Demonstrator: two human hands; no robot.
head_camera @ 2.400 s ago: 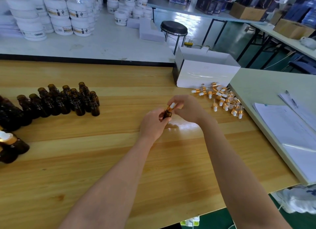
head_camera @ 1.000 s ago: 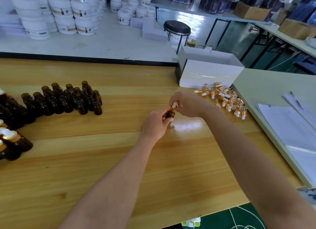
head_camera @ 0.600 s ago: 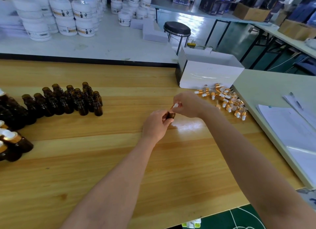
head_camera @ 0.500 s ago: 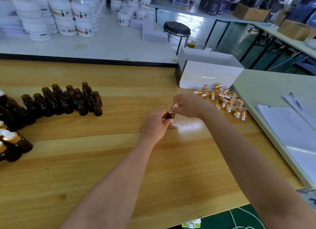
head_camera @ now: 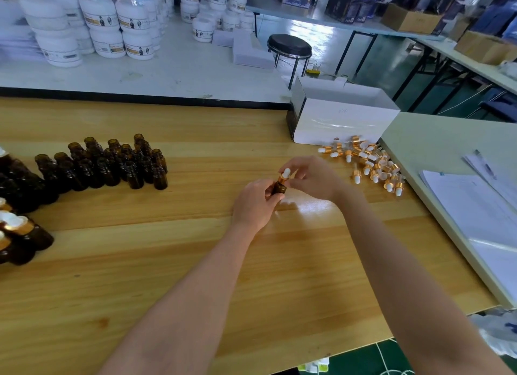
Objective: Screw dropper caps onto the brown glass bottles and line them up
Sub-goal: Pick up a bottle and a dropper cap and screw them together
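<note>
Near the middle of the wooden surface (head_camera: 195, 248), the left hand (head_camera: 256, 204) curls round a small brown bottle (head_camera: 279, 188). The right hand (head_camera: 313, 177) pinches the white and gold dropper cap (head_camera: 285, 174) on top of it. Open bottles (head_camera: 112, 164) stand to the left and loose caps (head_camera: 369, 162) lie to the right. Farther back, the labels on the white jars (head_camera: 112, 30) are too blurry to read.

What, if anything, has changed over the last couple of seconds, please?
Very little. The right hand has shifted its pinch on the dropper cap, so more of it shows than half a second ago. The left hand still grips the same brown bottle. The uncapped bottles, loose caps and white box have not moved.
</note>
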